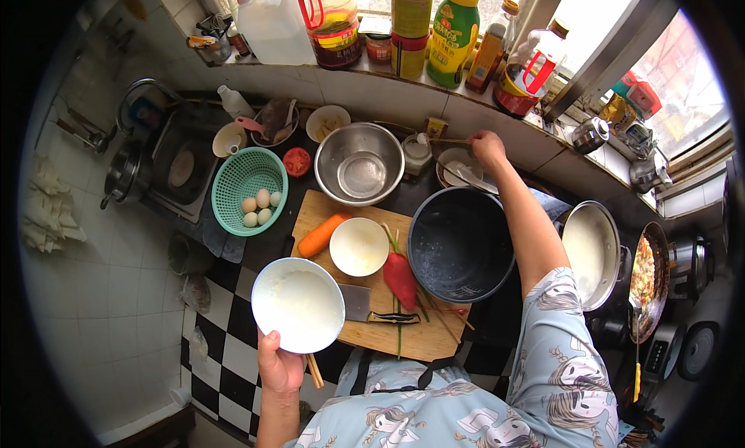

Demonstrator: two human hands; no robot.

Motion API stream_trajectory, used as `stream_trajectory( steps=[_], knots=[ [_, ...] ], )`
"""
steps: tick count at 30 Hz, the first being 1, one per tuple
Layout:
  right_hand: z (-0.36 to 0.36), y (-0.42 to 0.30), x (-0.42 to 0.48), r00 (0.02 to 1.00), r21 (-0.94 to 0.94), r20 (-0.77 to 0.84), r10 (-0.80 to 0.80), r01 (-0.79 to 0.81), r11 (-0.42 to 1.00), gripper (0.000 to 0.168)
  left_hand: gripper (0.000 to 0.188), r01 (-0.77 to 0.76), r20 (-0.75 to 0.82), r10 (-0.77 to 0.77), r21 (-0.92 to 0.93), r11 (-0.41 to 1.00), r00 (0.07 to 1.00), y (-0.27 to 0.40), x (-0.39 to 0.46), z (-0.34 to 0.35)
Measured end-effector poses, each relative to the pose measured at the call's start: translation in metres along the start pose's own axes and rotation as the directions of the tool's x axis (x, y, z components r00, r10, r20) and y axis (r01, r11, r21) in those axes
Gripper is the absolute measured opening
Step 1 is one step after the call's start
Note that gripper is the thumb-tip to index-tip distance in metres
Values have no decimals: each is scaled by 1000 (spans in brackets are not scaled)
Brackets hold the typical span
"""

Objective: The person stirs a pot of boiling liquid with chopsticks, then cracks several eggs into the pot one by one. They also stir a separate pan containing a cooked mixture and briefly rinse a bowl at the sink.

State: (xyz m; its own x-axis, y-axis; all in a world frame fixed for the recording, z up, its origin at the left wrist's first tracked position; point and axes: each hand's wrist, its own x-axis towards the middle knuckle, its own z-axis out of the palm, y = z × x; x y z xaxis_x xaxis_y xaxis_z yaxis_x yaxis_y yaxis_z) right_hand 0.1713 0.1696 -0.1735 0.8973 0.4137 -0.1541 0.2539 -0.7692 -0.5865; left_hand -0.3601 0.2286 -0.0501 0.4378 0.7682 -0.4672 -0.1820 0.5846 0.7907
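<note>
My left hand (279,360) holds a white bowl of pale, milky mixture (298,305) by its near rim; wooden chopsticks (315,371) stick out beneath it. My right hand (488,148) reaches to the back of the counter and grips the end of a thin handle (451,140), whose white-tipped end is over a small open jar (417,152). On the wooden cutting board (430,346) between my arms are a carrot (323,235), a smaller white bowl (359,247), a red pepper (400,280) and a cleaver (356,301). A dark empty pot (461,244) stands at the board's right.
A steel basin (359,164), a cut tomato (297,161) and a green basket (250,192) with several eggs stand behind and left. Rightward are a pan of pale liquid (591,256) and a wok of cooked food (649,282). Bottles (454,37) line the sill; a sink (180,162) is left.
</note>
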Motion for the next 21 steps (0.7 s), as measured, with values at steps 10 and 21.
stream_trajectory(
  steps=[10,21],
  knots=[
    [4,2,5,999,-26,18,-34,35,999,23,75,-31,23,32,-40,999,999,-3,7,1],
    [-17,-3,-1,988,132,149,38,-58,990,23,71,-42,81,45,-39,998,996,1,5,1]
  ],
)
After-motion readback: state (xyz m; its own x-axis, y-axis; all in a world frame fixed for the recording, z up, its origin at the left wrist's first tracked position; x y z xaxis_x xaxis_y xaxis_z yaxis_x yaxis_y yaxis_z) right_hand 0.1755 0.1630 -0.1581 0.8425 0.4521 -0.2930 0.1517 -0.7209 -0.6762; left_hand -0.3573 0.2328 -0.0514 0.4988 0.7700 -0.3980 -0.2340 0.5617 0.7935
